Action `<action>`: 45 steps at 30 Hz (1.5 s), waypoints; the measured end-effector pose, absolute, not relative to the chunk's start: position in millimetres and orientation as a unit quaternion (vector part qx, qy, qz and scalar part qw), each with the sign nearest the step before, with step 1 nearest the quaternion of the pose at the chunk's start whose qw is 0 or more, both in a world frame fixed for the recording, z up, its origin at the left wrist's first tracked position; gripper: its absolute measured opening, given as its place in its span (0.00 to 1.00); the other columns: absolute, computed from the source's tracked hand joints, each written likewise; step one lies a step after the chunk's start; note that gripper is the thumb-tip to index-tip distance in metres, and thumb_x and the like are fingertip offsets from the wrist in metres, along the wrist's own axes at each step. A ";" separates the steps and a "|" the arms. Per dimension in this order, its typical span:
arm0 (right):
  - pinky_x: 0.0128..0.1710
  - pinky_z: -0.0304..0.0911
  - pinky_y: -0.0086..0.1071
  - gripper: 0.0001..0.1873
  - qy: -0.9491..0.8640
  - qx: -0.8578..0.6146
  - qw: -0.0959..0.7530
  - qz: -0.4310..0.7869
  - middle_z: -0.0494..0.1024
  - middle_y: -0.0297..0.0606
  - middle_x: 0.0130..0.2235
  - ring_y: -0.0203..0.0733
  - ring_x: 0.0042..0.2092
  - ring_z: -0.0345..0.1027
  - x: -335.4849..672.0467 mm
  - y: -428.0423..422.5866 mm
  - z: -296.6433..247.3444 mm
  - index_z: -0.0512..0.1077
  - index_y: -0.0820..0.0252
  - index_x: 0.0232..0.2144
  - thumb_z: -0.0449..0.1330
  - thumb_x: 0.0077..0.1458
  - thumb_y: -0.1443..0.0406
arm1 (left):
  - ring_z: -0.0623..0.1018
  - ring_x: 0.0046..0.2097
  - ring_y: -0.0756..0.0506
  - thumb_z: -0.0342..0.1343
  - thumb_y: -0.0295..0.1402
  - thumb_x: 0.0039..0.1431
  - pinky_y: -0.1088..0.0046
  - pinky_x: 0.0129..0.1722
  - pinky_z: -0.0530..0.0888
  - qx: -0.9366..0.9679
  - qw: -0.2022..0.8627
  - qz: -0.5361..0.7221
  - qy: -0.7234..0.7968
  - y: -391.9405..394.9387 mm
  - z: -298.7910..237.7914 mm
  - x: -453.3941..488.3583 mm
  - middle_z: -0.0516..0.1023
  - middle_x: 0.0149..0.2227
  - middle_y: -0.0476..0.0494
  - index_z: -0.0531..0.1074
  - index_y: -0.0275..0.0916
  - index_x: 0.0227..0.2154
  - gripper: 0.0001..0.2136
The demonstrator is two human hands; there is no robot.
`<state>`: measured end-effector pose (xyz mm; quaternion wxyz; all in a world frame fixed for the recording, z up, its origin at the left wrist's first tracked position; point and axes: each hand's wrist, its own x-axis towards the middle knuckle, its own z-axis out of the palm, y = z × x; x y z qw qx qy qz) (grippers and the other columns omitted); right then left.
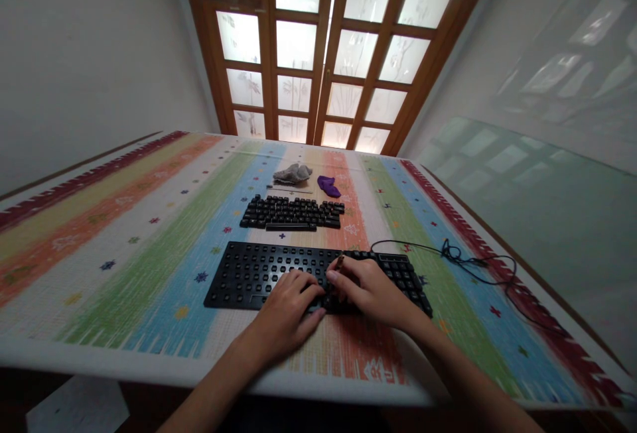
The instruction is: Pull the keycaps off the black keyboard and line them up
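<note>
A black keyboard point(279, 270) lies in front of me; the keycaps are off its left and middle part, while keys remain at its right end. My left hand point(293, 300) rests on the keyboard's lower middle, fingers bent forward and thumb apart, holding nothing that I can see. Just right of it, my right hand point(365, 284) pinches a thin brown tool point(340, 261) upright over the keyboard; its kind and lower end are hidden. Behind the keyboard, the loose black keycaps point(293, 213) are laid out in rows on the cloth.
A crumpled grey cloth point(293, 174) and a purple cloth point(329, 186) lie beyond the keycaps. The keyboard's black cable point(462, 259) runs in loops to the right. A striped tablecloth point(164, 254) covers the table, whose near edge is close to my forearms.
</note>
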<state>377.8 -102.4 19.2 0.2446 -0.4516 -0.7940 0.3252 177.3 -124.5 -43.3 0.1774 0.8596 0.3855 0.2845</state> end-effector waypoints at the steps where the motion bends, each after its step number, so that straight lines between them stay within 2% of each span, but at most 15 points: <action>1: 0.30 0.61 0.29 0.13 -0.797 -0.447 0.244 0.324 0.76 0.35 0.26 0.37 0.28 0.70 377.4 -100.4 19.8 0.72 0.61 0.34 0.52 0.67 0.60 | 0.70 0.49 0.40 0.58 0.30 0.61 0.58 0.51 0.69 0.860 0.177 0.285 0.384 -124.5 -43.0 177.3 0.74 0.46 0.42 0.72 0.41 0.45 0.10; 6: 0.30 0.62 0.30 0.15 -0.794 -0.444 0.240 0.339 0.75 0.34 0.26 0.37 0.27 0.69 378.4 -89.1 17.0 0.70 0.60 0.31 0.52 0.66 0.58 | 0.70 0.48 0.40 0.58 0.29 0.61 0.58 0.50 0.70 0.860 0.176 0.287 0.383 -124.9 -41.4 177.2 0.74 0.46 0.43 0.72 0.40 0.44 0.09; 11: 0.23 0.61 0.28 0.20 -0.709 -0.455 0.249 0.478 0.73 0.32 0.23 0.34 0.22 0.66 385.4 -73.7 1.1 0.66 0.59 0.30 0.52 0.64 0.50 | 0.71 0.47 0.41 0.59 0.29 0.60 0.59 0.50 0.70 0.861 0.169 0.290 0.383 -124.2 -38.7 177.3 0.74 0.44 0.43 0.72 0.40 0.44 0.09; 14: 0.23 0.62 0.27 0.22 -0.697 -0.438 0.250 0.510 0.73 0.32 0.23 0.34 0.22 0.65 388.8 -71.7 1.2 0.67 0.60 0.30 0.54 0.62 0.47 | 0.71 0.46 0.41 0.59 0.31 0.61 0.59 0.49 0.70 0.861 0.178 0.285 0.382 -123.1 -34.3 176.7 0.75 0.44 0.43 0.72 0.40 0.43 0.09; 18: 0.25 0.63 0.28 0.22 -0.712 -0.411 0.262 0.505 0.73 0.32 0.25 0.34 0.24 0.66 391.1 -80.4 14.5 0.68 0.60 0.33 0.54 0.63 0.48 | 0.71 0.46 0.42 0.59 0.34 0.62 0.61 0.49 0.70 0.861 0.197 0.291 0.369 -121.1 -28.5 175.8 0.76 0.43 0.43 0.72 0.40 0.43 0.08; 23: 0.27 0.63 0.28 0.18 -0.758 -0.388 0.254 0.459 0.72 0.33 0.27 0.34 0.26 0.66 394.5 -90.3 29.8 0.69 0.60 0.35 0.51 0.67 0.52 | 0.72 0.44 0.43 0.57 0.33 0.64 0.63 0.46 0.70 0.857 0.199 0.299 0.369 -118.0 -23.6 175.2 0.77 0.39 0.44 0.73 0.39 0.38 0.04; 30: 0.31 0.64 0.30 0.20 -0.807 -0.358 0.245 0.400 0.72 0.34 0.28 0.35 0.28 0.66 398.3 -89.5 33.6 0.68 0.59 0.31 0.49 0.68 0.53 | 0.72 0.41 0.43 0.57 0.33 0.63 0.64 0.43 0.71 0.870 0.181 0.275 0.368 -110.0 -12.3 171.5 0.76 0.36 0.43 0.73 0.39 0.34 0.04; 33: 0.30 0.64 0.29 0.19 -0.795 -0.359 0.283 0.398 0.72 0.34 0.29 0.35 0.27 0.67 401.4 -86.8 34.0 0.69 0.60 0.35 0.49 0.68 0.52 | 0.73 0.42 0.43 0.55 0.33 0.63 0.64 0.43 0.71 0.870 0.183 0.295 0.351 -102.4 -5.9 170.1 0.76 0.37 0.42 0.73 0.39 0.36 0.05; 36: 0.27 0.65 0.29 0.21 -0.753 -0.367 0.356 0.413 0.72 0.34 0.28 0.35 0.27 0.68 405.0 -82.2 34.2 0.69 0.60 0.35 0.52 0.65 0.49 | 0.74 0.42 0.44 0.55 0.33 0.64 0.66 0.44 0.72 0.857 0.188 0.349 0.330 -92.5 1.7 170.5 0.76 0.38 0.42 0.73 0.38 0.39 0.05; 41: 0.25 0.67 0.30 0.21 -0.642 -0.366 0.454 0.499 0.73 0.34 0.27 0.36 0.25 0.70 412.2 -70.1 30.4 0.69 0.60 0.39 0.57 0.61 0.47 | 0.74 0.39 0.47 0.56 0.33 0.64 0.69 0.40 0.72 0.817 0.195 0.431 0.330 -70.1 17.0 176.2 0.76 0.37 0.44 0.73 0.38 0.38 0.05; 45: 0.22 0.67 0.30 0.22 -0.572 -0.373 0.491 0.540 0.75 0.35 0.28 0.36 0.23 0.71 422.2 -58.0 22.5 0.69 0.61 0.38 0.61 0.57 0.47 | 0.73 0.37 0.48 0.57 0.34 0.64 0.70 0.39 0.71 0.820 0.174 0.426 0.341 -42.7 21.8 183.1 0.75 0.34 0.46 0.73 0.37 0.35 0.05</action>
